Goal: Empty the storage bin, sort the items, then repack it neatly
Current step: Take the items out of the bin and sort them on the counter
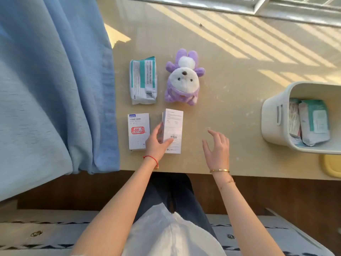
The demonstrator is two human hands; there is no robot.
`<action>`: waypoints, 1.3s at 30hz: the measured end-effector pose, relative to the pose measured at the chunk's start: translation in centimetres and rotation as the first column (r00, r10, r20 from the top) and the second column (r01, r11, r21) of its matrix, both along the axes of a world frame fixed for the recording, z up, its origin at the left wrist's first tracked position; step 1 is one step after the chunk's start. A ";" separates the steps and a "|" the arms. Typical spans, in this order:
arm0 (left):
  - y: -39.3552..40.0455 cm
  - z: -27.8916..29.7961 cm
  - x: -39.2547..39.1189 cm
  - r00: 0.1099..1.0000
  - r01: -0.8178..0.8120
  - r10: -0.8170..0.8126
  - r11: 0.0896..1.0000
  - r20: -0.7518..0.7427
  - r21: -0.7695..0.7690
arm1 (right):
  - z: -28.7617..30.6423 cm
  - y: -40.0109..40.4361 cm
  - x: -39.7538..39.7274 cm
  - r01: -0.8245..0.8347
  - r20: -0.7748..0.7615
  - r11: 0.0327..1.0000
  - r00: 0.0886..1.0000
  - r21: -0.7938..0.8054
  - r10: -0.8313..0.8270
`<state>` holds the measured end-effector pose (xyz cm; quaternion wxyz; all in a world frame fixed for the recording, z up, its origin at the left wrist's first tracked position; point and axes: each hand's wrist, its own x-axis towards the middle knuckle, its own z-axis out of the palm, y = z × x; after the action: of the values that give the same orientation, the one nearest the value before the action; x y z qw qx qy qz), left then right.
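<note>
A white storage bin (273, 117) stands at the table's right edge with several packets inside. On the table lie a teal-and-white wipes pack (143, 80), a purple-and-white plush toy (184, 80), a white box with a red stamp (137, 130) and a white box with a barcode (174, 124). My left hand (157, 145) grips the barcode box at its lower left, thumb on top. To the right of that box my right hand (217, 148) hovers over the table with fingers spread, holding nothing.
A blue curtain (55, 89) hangs over the table's left side. A yellow lid or dish (331, 165) lies at the front right corner, below the bin. A window frame (276, 6) runs along the far edge. Bare tabletop (230, 89) lies between the toy and the bin.
</note>
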<state>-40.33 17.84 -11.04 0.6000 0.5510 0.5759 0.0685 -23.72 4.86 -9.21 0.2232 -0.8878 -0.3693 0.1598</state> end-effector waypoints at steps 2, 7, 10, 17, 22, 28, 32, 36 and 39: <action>-0.3 -0.9 1.0 0.998 0.009 -0.008 1.000 -0.056 0.009 | -0.3 -0.6 0.8 -0.003 -0.007 1.000 1.000 0.003 0.003; -0.8 -1.5 2.8 0.985 0.071 -0.059 0.995 -0.165 0.070 | -0.5 -1.6 2.2 -0.012 -0.021 1.000 1.000 -0.002 0.012; -0.8 -1.2 3.1 0.969 0.106 -0.063 0.979 -0.240 0.173 | 0.0 -2.0 2.8 -0.034 -0.019 0.999 0.999 -0.005 0.034; -0.3 3.3 1.9 0.929 0.283 -0.155 0.883 -0.335 0.376 | 3.3 -2.9 3.7 -0.084 0.018 0.996 0.996 0.035 0.083; 0.0 7.8 -0.3 0.902 0.415 -0.263 0.750 -0.343 0.516 | 6.9 -4.5 3.8 -0.090 0.060 0.993 0.995 0.072 0.086; -0.9 12.4 -0.9 0.863 0.505 -0.365 0.666 -0.350 0.549 | 9.8 -7.5 4.8 -0.027 0.082 0.995 0.996 0.101 0.019; -2.3 14.9 1.1 0.861 0.508 -0.398 0.639 -0.317 0.578 | 11.4 -10.0 7.2 0.012 0.097 0.991 0.995 0.131 -0.025; -4.5 16.5 5.0 0.865 0.497 -0.416 0.624 -0.281 0.603 | 12.3 -13.2 11.7 0.040 0.082 0.988 0.995 0.149 -0.053; -6.8 16.9 9.2 0.866 0.490 -0.423 0.607 -0.267 0.625 | 12.3 -15.8 16.6 0.056 0.062 0.986 0.996 0.154 -0.066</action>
<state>-31.17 11.07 5.86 0.3287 0.8607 0.3777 0.0919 -7.15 -10.89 3.13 0.2827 -0.8839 -0.3604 0.0946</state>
